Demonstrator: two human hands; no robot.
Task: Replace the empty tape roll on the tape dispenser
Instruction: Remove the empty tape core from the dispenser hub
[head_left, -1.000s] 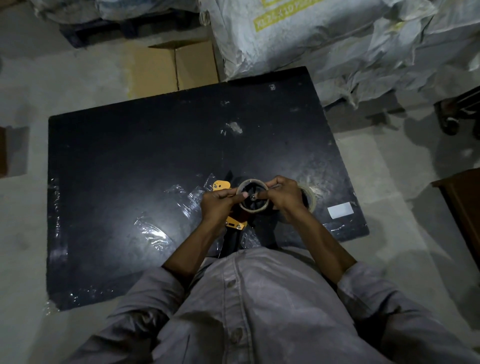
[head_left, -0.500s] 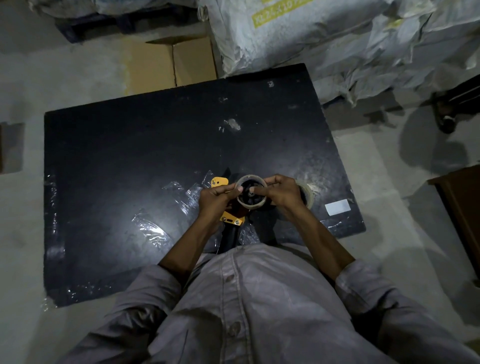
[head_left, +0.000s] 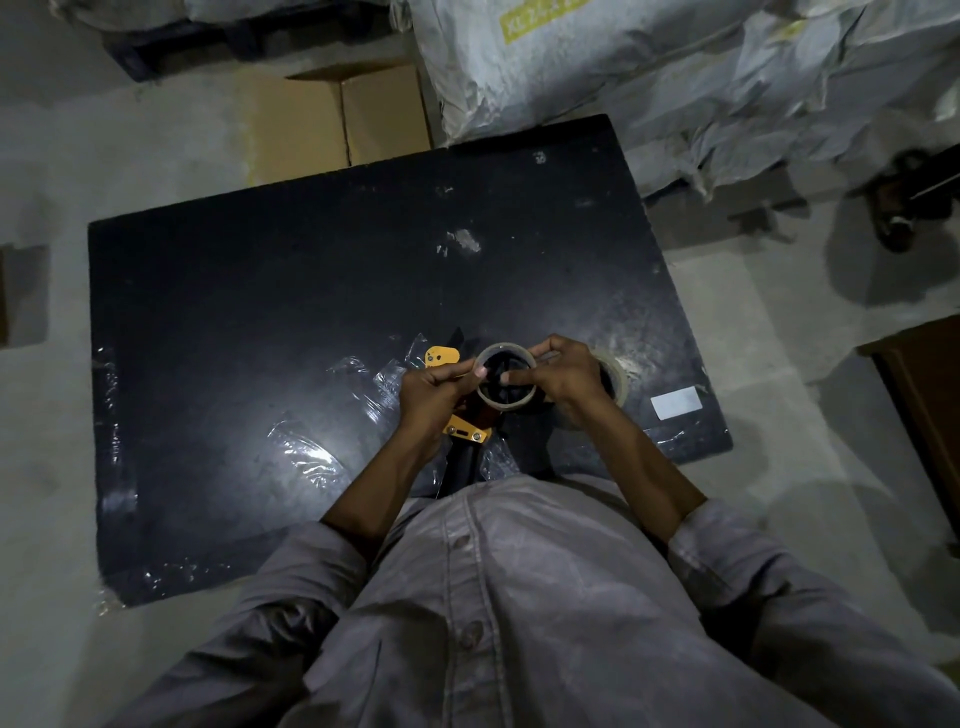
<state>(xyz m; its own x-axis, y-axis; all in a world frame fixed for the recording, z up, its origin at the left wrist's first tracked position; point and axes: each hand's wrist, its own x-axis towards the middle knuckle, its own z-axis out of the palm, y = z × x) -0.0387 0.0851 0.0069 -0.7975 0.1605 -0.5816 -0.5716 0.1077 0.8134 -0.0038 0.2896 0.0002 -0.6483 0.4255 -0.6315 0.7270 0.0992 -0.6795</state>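
A yellow and black tape dispenser (head_left: 441, 358) is held above the near edge of the black board (head_left: 311, 291). My left hand (head_left: 434, 395) grips its frame. An empty cardboard tape core (head_left: 506, 405) sits on the dispenser's black wheel, and my right hand (head_left: 563, 374) pinches that core from the right, with the thumb over its rim. A full roll of clear tape (head_left: 615, 379) lies on the board just behind my right hand, mostly hidden by it.
Crumpled clear tape scraps (head_left: 311, 457) lie on the board at the left of my hands. A white label (head_left: 675, 402) is stuck near its right corner. Cardboard (head_left: 337, 119) and large white sacks (head_left: 675, 67) lie beyond; a brown wooden piece of furniture (head_left: 930, 395) stands at the right.
The view has shifted slightly; both hands stay on the dispenser and core, with my fingers adjusting around the core's rim.
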